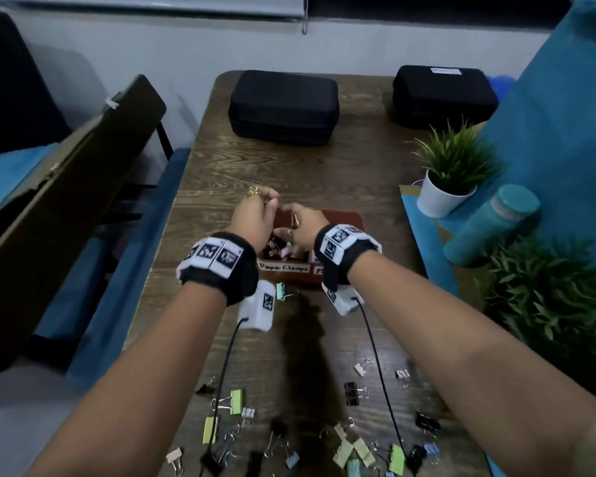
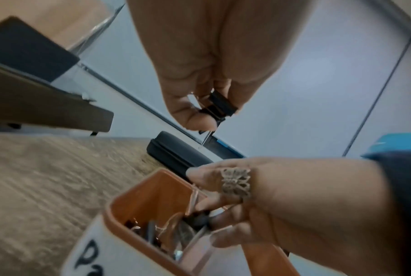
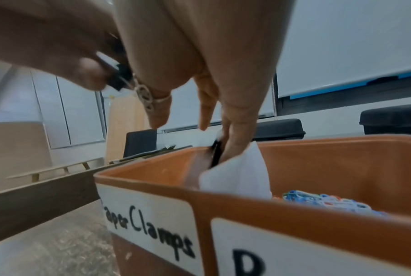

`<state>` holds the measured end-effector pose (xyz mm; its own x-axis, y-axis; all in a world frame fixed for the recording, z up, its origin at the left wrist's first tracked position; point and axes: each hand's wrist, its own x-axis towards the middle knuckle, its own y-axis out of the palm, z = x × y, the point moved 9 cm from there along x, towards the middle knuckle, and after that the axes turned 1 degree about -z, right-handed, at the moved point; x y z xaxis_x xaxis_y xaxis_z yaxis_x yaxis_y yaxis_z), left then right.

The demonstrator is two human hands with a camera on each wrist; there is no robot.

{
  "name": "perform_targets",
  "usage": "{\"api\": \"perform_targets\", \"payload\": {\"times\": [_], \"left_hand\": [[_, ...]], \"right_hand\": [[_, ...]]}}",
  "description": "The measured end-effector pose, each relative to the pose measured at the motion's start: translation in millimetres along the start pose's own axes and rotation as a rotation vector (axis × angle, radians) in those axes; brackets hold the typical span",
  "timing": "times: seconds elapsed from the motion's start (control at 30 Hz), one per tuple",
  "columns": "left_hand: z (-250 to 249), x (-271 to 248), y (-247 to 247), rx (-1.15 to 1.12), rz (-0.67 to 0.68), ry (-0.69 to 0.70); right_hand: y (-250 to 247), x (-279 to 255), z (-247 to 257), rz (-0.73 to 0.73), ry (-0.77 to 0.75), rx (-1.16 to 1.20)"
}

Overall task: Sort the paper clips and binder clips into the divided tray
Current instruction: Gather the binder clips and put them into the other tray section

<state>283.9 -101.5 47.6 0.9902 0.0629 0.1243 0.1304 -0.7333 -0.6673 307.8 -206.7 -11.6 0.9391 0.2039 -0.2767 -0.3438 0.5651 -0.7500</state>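
Note:
A brown divided tray [image 1: 345, 215] [image 2: 138, 196] [image 3: 152, 172] stands mid-table, and its left compartment is labelled "Paper Clamps" [image 3: 147, 227]. My left hand [image 1: 267, 201] [image 2: 207, 115] hovers above that compartment's far side and pinches a black binder clip [image 2: 222, 105] [image 3: 119, 74]. My right hand [image 1: 289, 232] [image 3: 219, 149] dips into the same compartment beside the white divider [image 3: 237, 177]. It holds a dark binder clip [image 3: 215, 155] at its fingertips over several clips lying inside. Coloured paper clips [image 3: 325, 202] fill the right compartment. Several loose binder clips [image 1: 236, 401] lie near the table's front edge.
Two black cases [image 1: 283, 105] [image 1: 443, 94] sit at the table's far end. A small potted plant [image 1: 451, 173], a teal bottle [image 1: 492, 225] and a bigger plant [image 1: 547, 297] line the right side. A blue chair [image 1: 93, 270] stands left of the table.

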Motion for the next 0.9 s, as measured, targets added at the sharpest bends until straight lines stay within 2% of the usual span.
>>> {"api": "perform_targets", "payload": {"times": [0.03,0.1,0.2,0.27,0.33,0.43,0.5,0.57,0.67,0.73,0.9], "left_hand": [[0.4,9.8,7.1,-0.012,0.011,-0.012],[3.7,20.8,23.3,-0.006,0.061,-0.01],[4.6,18.6,41.2,0.121,0.214,0.085],[5.9,2.7,34.7,0.179,0.264,0.156],[16.1,-21.5,15.2,0.187,0.238,0.198],[60.2,-68.0,-11.8,0.227,0.199,0.139],[106.9,-106.1,-15.1,0.434,0.291,-0.047],[148.9,-153.1,-15.4,0.624,0.426,-0.268],[179.1,-219.3,-2.4,0.579,0.574,-0.466],[178.5,-246.8,14.1,0.537,0.65,-0.45],[150.9,-279.7,53.3,0.589,0.739,-0.291]], "right_hand": [[-0.9,-4.8,-2.8,-0.003,-0.013,0.011],[-13.5,-16.8,-7.8,-0.121,-0.064,0.031],[-34.5,-46.9,-19.5,-0.31,-0.127,0.074],[-32.4,-69.9,-24.0,-0.336,-0.195,0.062],[-9.7,-83.1,-20.7,-0.255,-0.286,-0.008],[52.8,-84.8,-6.4,0.029,-0.386,-0.256],[91.0,-84.4,-3.6,0.209,-0.373,-0.524],[112.8,-84.8,-4.4,0.262,-0.36,-0.76],[132.2,-84.6,-18.3,0.281,-0.272,-0.885],[134.0,-85.8,-28.9,0.267,-0.211,-0.856],[121.0,-103.5,-63.8,0.279,-0.114,-0.665]]}}
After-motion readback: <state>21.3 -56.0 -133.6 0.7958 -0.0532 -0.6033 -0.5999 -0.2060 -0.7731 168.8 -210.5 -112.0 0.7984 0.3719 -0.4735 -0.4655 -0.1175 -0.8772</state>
